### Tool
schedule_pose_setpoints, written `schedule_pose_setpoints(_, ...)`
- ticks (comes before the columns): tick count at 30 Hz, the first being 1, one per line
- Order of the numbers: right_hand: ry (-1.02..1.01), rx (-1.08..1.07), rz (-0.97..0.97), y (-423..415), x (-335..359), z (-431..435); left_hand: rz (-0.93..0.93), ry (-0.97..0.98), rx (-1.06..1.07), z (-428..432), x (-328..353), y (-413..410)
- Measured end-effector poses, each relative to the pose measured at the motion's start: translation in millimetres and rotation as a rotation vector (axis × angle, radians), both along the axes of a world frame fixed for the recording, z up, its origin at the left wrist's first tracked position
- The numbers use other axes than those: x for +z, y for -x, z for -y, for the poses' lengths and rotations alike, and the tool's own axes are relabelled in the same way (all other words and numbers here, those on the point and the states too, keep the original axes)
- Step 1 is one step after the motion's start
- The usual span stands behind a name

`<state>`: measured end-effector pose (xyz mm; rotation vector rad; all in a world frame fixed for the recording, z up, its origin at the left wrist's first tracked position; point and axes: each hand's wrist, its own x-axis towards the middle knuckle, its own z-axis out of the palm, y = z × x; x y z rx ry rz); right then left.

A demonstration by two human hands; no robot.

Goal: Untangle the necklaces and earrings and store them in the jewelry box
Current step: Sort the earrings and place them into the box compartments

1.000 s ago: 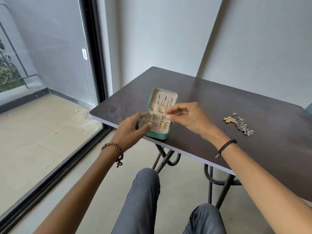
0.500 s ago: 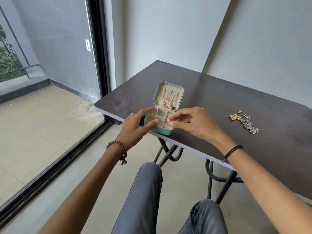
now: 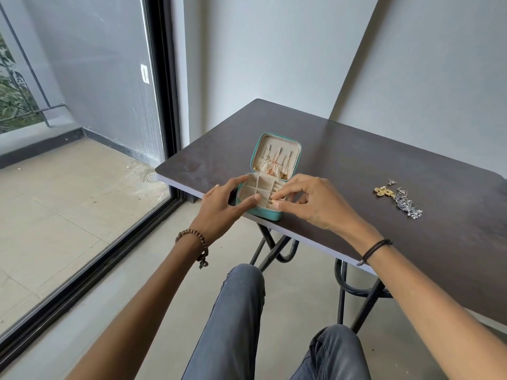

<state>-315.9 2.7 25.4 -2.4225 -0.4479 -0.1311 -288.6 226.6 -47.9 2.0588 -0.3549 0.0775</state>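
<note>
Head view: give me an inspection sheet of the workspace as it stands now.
Surface: dark table, bare apart from the job's things.
Job's things: teal jewelry box open at the near edge; gold chains hang in its lid; loose earrings in a small pile to the right, apart from the box.
Clutter: nothing seen.
Hands: left hand steadies the box's left side; right hand pinches a small gold piece over the right-hand compartments.
Cables: nothing seen.
Surroundings: glass door to the left, grey wall behind, person's knees under the table edge.
</note>
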Motion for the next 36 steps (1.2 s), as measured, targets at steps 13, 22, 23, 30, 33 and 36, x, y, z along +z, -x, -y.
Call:
schedule_pose_setpoints(13,0.012,-0.04,0.058,5.9,-13.7,-1.1,-0.024,0.011,-0.013,-0.8,-2.3,-0.6)
schedule_pose_setpoints(22,-0.231,-0.254,0.043,9.4,-26.7,3.6,-0.067,-0.013,-0.102,-5.7,12.7,3.9)
schedule_pose_setpoints(23,-0.258,-0.279,0.01,9.4,-27.3,2.6,-0.063,-0.027,-0.102,-6.4,14.1,3.2)
schedule_pose_setpoints(30,-0.415,-0.364,-0.084,-0.3,-34.3,-1.1,-0.089,-0.056,-0.108,-2.7,20.2,-13.6)
schedule_pose_setpoints(33,-0.461,-0.402,-0.088,-13.5,-35.3,0.0,-0.088,-0.116,-0.111,2.1,26.5,-26.9)
schedule_pose_setpoints(36,-0.494,-0.441,-0.093,-32.2,-36.4,2.0,-0.06,-0.168,-0.085,7.3,33.3,-41.9)
